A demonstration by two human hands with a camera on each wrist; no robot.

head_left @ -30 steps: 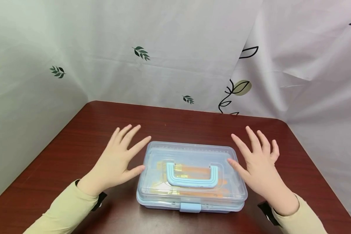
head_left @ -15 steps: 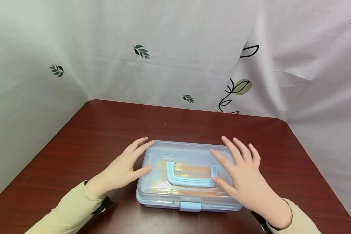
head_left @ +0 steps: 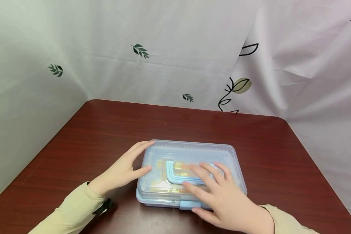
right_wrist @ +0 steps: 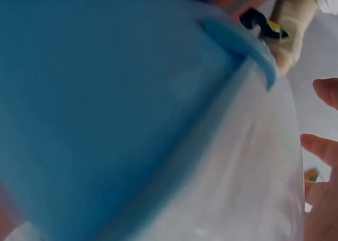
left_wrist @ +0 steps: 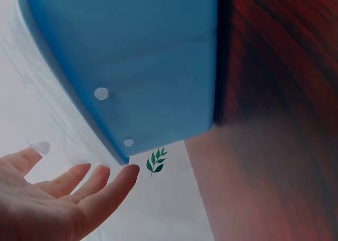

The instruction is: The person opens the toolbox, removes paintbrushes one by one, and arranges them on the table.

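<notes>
A plastic storage box (head_left: pixel 190 148) with a clear lid and light blue base sits on the table. Through the lid show several paintbrushes (head_left: pixel 178 166) with orange handles and gold ferrules. A blue carry handle (head_left: pixel 170 172) lies folded on top, and a blue latch (head_left: pixel 190 204) fastens the front. My left hand (head_left: pixel 120 172) touches the lid's left side, thumb on its edge and fingers at the back corner. My right hand (head_left: pixel 228 201) spreads its fingers over the front right of the box, thumb close to the latch (right_wrist: pixel 243 45), covering part of the handle.
The dark red wooden table (head_left: pixel 120 120) extends behind and to both sides of the box. A pale curtain (head_left: pixel 163 74) with leaf prints hangs along the table's back and sides. A black strap (head_left: pixel 104 207) shows at the left wrist.
My left hand has moved right onto the box's left side. The right hand has come left and down over the box's front, near the latch. The box has stayed in place.
</notes>
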